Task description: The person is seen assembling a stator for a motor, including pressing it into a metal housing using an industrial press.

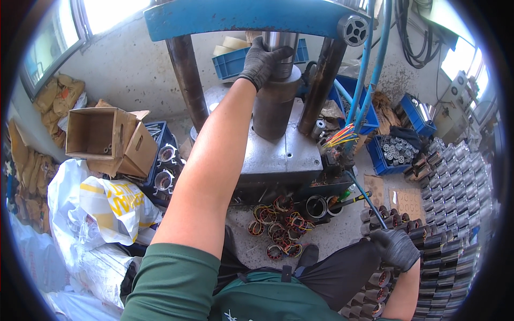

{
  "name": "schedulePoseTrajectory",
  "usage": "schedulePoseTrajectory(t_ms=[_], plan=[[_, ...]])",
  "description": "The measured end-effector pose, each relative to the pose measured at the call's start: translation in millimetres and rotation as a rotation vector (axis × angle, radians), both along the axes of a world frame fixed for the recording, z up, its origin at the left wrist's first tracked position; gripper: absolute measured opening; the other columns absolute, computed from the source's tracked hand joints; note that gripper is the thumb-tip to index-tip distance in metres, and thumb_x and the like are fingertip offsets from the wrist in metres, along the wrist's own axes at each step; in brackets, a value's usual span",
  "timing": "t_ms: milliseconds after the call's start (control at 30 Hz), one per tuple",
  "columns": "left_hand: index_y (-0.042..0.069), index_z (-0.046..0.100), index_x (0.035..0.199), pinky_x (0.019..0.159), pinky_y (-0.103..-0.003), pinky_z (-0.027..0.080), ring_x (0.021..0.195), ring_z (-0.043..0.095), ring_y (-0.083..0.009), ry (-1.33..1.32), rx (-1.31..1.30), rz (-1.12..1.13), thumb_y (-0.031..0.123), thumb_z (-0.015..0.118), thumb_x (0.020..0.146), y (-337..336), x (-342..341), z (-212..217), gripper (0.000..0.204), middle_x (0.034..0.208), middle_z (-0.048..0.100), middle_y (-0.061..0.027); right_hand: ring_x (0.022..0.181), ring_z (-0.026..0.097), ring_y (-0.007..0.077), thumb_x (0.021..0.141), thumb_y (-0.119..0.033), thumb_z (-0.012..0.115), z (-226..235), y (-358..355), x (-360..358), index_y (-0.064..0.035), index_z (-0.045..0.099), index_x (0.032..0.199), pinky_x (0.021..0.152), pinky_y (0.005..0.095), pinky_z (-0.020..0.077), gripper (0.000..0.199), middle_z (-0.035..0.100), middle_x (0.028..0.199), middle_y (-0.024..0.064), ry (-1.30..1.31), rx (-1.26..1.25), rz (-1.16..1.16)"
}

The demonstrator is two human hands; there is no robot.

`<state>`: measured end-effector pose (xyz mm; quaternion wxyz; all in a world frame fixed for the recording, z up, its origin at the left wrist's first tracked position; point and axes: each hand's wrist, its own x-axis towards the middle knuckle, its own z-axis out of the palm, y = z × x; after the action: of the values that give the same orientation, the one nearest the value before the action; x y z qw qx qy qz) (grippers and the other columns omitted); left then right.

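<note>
My left hand (261, 63), in a dark grey glove, reaches up under the blue crossbeam of a press (241, 20). Its thumb and fingers wrap around a shiny metal cylinder (285, 68), which stands on top of a wider dark steel cylinder (276, 109). That wider piece rests on the press's metal bed (300, 155). Down at the lower right, my right hand (396, 249), gloved the same way, is closed around the end of a long thin lever (369, 200) that runs up toward the press. The fingertips of the left hand are partly hidden behind the metal.
Wound stator coils (278, 231) with coloured wires lie on the floor near my feet. Stacked metal cores (455, 187) fill the right side. Blue crates (393, 155) hold metal parts. Cardboard boxes (93, 134) and a white plastic bag (101, 203) stand at left.
</note>
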<state>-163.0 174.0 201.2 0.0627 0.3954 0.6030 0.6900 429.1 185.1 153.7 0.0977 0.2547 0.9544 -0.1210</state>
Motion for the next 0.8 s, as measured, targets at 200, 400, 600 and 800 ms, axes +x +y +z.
schedulePoseTrajectory(t_ms=[200, 400, 600, 800], plan=[[-0.002, 0.058, 0.131, 0.099, -0.04, 0.061, 0.108, 0.076, -0.0289, -0.01, -0.002, -0.002, 0.044, 0.101, 0.076, 1, -1, 0, 0.084, 0.118, 0.077, -0.0196, 0.093, 0.076, 0.042, 0.094, -0.007, 0.073, 7, 1, -5, -0.0038, 0.076, 0.121, 0.083, 0.0486, 0.0616, 0.028, 0.078, 0.1, 0.0221, 0.297, -0.009, -0.086], [-0.002, 0.057, 0.135, 0.1, -0.04, 0.06, 0.11, 0.076, -0.0292, -0.034, -0.033, 0.026, 0.039, 0.101, 0.075, -2, 5, 4, 0.085, 0.121, 0.076, -0.0196, 0.091, 0.076, 0.0419, 0.095, 0.0, 0.07, 16, 1, -19, -0.0019, 0.075, 0.118, 0.08, 0.0468, 0.0608, 0.024, 0.077, 0.099, 0.0226, 0.392, 0.118, -0.098], [0.001, 0.053, 0.142, 0.102, -0.04, 0.06, 0.115, 0.074, -0.0289, 0.015, 0.071, -0.012, 0.034, 0.1, 0.076, -1, 5, 4, 0.087, 0.128, 0.074, -0.0196, 0.086, 0.075, 0.0326, 0.1, 0.006, 0.066, 48, 66, -78, -0.0032, 0.07, 0.114, 0.075, 0.0413, 0.0588, 0.018, 0.075, 0.1, 0.0185, 0.877, 0.484, 0.008], [0.002, 0.051, 0.144, 0.102, -0.039, 0.06, 0.115, 0.073, -0.0287, -0.045, 0.077, -0.07, 0.031, 0.101, 0.075, 1, 0, 1, 0.09, 0.128, 0.074, -0.0188, 0.091, 0.076, 0.0381, 0.105, -0.004, 0.065, 75, 134, -132, -0.0079, 0.068, 0.117, 0.079, 0.0454, 0.0591, 0.013, 0.076, 0.102, 0.0184, 1.03, 0.635, -0.125]])
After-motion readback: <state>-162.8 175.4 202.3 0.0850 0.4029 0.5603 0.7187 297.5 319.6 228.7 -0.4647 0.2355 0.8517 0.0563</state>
